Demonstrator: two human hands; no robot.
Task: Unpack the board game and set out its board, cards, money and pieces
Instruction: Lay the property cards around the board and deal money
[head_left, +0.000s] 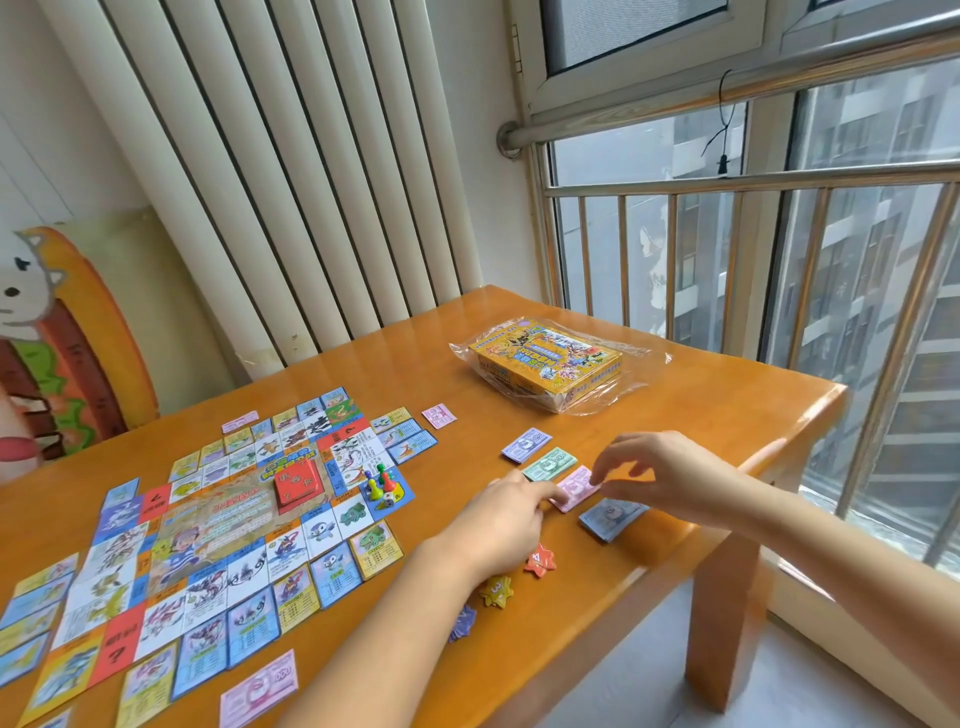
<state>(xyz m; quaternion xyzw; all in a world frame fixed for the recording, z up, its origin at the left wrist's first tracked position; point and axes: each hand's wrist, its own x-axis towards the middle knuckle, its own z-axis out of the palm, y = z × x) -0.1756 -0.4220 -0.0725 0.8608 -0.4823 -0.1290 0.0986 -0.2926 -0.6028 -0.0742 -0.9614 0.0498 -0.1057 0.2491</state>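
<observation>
The game board (208, 525) lies flat on the left of the wooden table (727, 415), with property cards (249, 631) laid around its edges. A red card deck (298, 486), coloured pawns (379, 480) and a die (387, 501) sit on the board. Money stacks lie in a row to the right: purple (525, 445), green (549, 463), pink (574, 488) and blue (613, 517). My left hand (506, 519) touches the pink stack's near end with straight fingers. My right hand (660, 467) hovers over its far end, fingers curled down at its edge.
The yellow game box (545, 366) rests on its clear plastic wrap at the back right. Star-shaped tokens, red (540, 561), yellow (496, 591) and purple (462, 623), lie under my left forearm. A loose pink note (258, 688) lies at the front edge. The table's right edge is close to the window railing.
</observation>
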